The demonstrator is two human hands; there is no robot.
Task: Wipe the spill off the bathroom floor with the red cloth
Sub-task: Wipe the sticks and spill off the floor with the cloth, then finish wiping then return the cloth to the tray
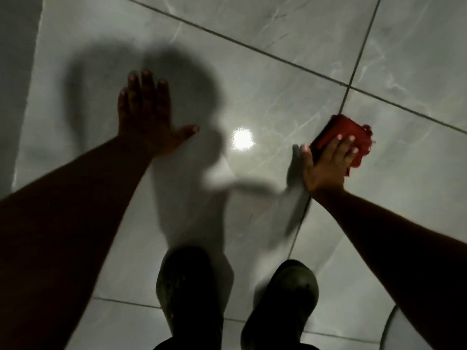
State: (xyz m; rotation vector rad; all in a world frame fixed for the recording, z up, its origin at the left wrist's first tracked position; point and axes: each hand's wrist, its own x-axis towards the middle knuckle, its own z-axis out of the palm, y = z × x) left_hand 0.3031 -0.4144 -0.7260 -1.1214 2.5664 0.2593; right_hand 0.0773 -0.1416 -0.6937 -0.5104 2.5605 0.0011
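Note:
The red cloth [340,131] lies bunched on the grey marbled floor tile [278,84] at the right, just past a tile joint. My right hand [328,162] presses flat on top of it, fingers spread over its near edge. My left hand [146,117] rests flat on the floor at the left, fingers apart, holding nothing. The floor between the hands is glossy, with a bright lamp reflection [242,138]. I cannot make out a spill in the dim light.
My two feet in dark clogs [187,294] stand at the bottom centre. A grey wall [15,72] runs along the left edge. A curved white edge [389,327] shows at the bottom right. My shadow covers the middle of the floor.

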